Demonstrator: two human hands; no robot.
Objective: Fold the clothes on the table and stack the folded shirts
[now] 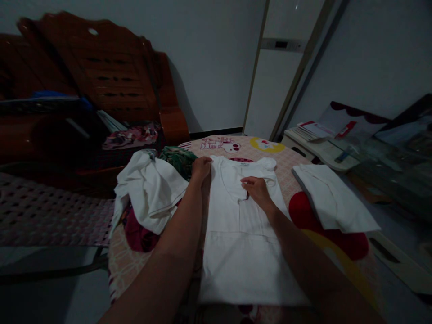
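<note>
A white shirt with a round neckline and a front placket lies flat on the round table, its sides tucked in to a long narrow shape. My left hand is closed at the shirt's far left shoulder, its fingers pinching the fabric edge. Over the right side of the neckline is my right hand, fingers pointing left and slightly apart; no cloth shows between them. Left of my left forearm, a crumpled white garment rests on a maroon cloth. A green patterned cloth is bunched just behind it.
A folded white garment with a grey edge sits at the table's right side. The tablecloth is pinkish with printed figures. Beyond are a wooden chair, a tall white cabinet unit and a low stand with papers.
</note>
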